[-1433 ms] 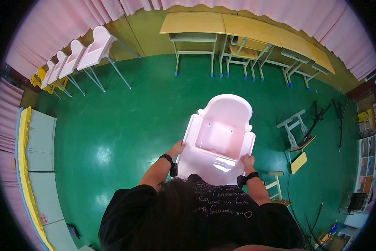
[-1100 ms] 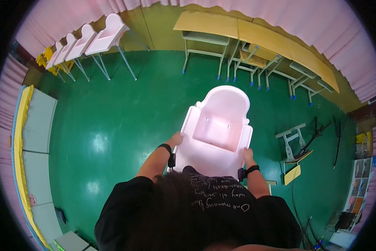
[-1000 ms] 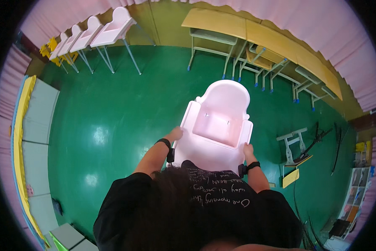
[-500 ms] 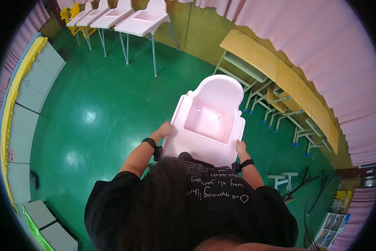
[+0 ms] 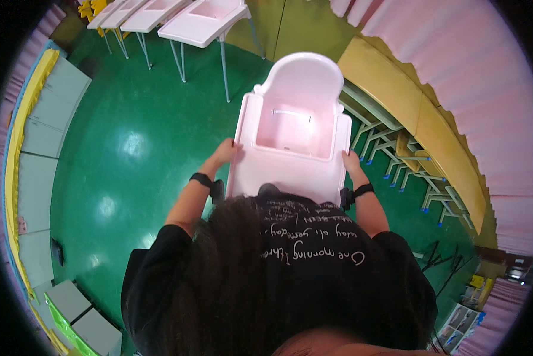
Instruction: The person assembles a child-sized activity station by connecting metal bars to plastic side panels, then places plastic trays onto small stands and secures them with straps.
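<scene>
Your left hand (image 5: 225, 152) and right hand (image 5: 350, 161) each clasp a side edge of the pale pink high chair (image 5: 293, 127), which you hold up in front of your chest over the green floor (image 5: 118, 154). It is a smooth moulded seat with a rounded back and a flat tray rim nearest you. Beyond it, more pink high chairs (image 5: 204, 18) and yellow tables (image 5: 415, 113) now stand much closer than half a second ago

A high chair seat (image 5: 296, 136) sits directly ahead, with the left hand (image 5: 226, 152) on its left edge and the right hand (image 5: 350, 162) on its right. More high chairs (image 5: 204, 18) stand beyond it to the left, tables (image 5: 420, 118) to the right, and floor mats (image 5: 38, 130) run along the far left.
</scene>
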Demonstrator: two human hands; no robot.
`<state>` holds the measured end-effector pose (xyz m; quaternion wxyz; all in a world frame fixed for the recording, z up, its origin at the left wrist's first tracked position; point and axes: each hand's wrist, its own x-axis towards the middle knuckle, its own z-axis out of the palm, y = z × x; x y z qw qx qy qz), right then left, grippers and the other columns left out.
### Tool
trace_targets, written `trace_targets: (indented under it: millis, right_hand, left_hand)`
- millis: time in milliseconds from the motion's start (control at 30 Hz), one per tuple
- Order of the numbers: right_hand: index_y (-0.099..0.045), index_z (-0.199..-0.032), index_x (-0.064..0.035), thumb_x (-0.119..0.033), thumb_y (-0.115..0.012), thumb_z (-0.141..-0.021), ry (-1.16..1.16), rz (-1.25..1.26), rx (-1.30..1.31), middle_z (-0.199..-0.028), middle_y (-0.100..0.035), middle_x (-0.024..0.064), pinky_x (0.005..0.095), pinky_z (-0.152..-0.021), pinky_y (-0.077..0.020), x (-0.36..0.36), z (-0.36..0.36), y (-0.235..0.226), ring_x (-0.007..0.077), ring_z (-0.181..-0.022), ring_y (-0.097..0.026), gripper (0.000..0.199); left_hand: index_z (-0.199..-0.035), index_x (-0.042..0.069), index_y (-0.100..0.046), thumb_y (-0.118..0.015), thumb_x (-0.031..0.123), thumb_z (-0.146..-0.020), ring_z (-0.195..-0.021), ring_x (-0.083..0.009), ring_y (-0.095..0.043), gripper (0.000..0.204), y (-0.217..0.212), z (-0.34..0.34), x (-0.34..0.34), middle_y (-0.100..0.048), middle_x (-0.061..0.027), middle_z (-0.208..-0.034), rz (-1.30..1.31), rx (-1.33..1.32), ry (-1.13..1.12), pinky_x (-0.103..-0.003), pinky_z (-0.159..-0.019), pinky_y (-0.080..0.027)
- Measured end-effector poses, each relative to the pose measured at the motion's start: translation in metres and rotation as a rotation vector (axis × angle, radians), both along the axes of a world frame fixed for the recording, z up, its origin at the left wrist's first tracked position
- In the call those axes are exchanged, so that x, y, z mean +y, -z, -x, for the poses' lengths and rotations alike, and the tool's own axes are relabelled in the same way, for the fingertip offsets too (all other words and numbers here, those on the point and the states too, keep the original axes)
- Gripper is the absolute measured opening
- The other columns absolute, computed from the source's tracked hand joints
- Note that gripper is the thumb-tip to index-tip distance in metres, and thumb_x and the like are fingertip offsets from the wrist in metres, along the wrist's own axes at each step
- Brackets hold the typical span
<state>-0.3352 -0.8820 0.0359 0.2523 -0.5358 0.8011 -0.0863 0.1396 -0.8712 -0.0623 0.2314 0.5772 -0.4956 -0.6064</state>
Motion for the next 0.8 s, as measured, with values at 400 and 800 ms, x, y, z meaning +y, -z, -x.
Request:
trace_targets:
  millis: [400, 800]
  right_hand:
    - [-0.053, -0.109, 0.0073, -0.03, -0.049, -0.087, 0.154, -0.085, -0.173, -0.104, -0.059, 0.0205, 0.0363, -0.078, -0.0439, 0.013, -0.009, -0.031, 0.0299, -0.091, -0.058, 0.043]
    - [-0.054, -0.11, 0.0061, -0.03, -0.048, -0.088, 0.072, -0.124, -0.022, -0.102, -0.061, 0.0184, 0.0367, -0.078, -0.0451, 0.024, 0.059, -0.015, 0.0296, -0.09, -0.059, 0.043]
  left_hand:
    - [-0.1, -0.008, -0.056, -0.063, 0.029, -0.078, -0.078, -0.0229, -0.06, 0.043, -0.04, 0.015, -0.019, -0.063, -0.0162, -0.089, -0.04, -0.024, -0.166, -0.036, -0.07, -0.047]
    - [-0.093, -0.008, -0.061, -0.061, 0.024, -0.07, -0.083, -0.0273, -0.061, 0.039, -0.038, 0.06, -0.012, -0.063, -0.021, -0.089, -0.078, 0.034, -0.208, -0.035, -0.073, -0.047]
